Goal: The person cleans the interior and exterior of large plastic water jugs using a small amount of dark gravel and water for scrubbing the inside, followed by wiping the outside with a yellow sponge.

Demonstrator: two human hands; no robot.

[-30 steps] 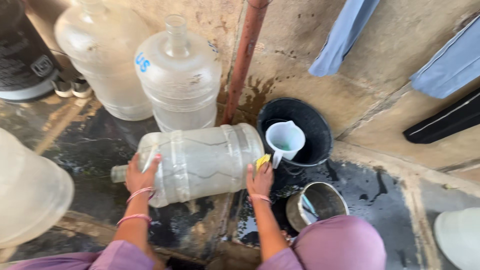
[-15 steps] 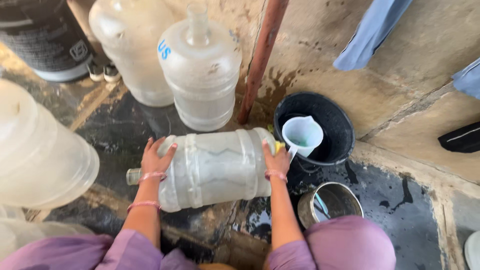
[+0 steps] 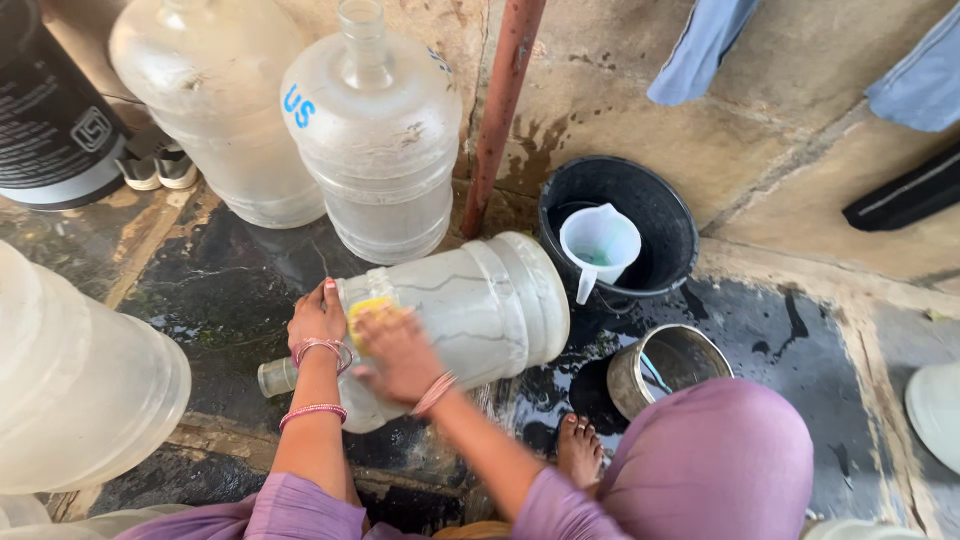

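A large clear water jug [image 3: 470, 315] lies on its side on the wet dark floor, neck pointing left. My left hand [image 3: 316, 318] rests flat against its shoulder near the neck. My right hand [image 3: 396, 350] presses a yellow sponge [image 3: 366, 308] against the jug's side close to the left hand. Bangles ring both wrists.
Two upright clear jugs [image 3: 375, 150] stand behind against the wall, another [image 3: 75, 385] lies at the left. A black bucket [image 3: 655, 210] holds a white mug [image 3: 598, 243]; a steel pot [image 3: 668, 365] sits by my foot [image 3: 580, 450]. A rusty pipe [image 3: 500, 110] rises behind.
My right hand has moved with the sponge from the jug's base end on the right to its shoulder on the left. The left hand stayed near the neck.
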